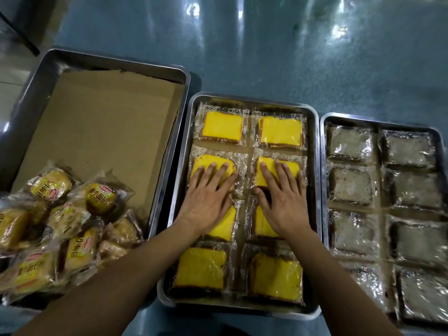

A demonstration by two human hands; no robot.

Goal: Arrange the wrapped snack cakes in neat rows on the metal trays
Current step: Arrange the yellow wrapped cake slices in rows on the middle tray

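Observation:
The middle metal tray [315, 180] holds yellow wrapped snack cakes in two columns, several rows deep. My left hand [208, 197] lies flat with straight fingers on the left cake of the second row [226, 163]. My right hand [282, 197] lies flat the same way on the right cake of that row [292, 167]. Both hands also cover much of the third row beneath them. The far-row cakes [223, 126] and near-row cakes [201, 265] lie uncovered.
A larger tray [34, 93] at left is lined with brown cardboard and has a loose pile of yellow-labelled bread packs [70, 214] at its near end. A tray [323, 166] at right holds brown wrapped cakes in two columns. Shiny blue-grey surface lies beyond.

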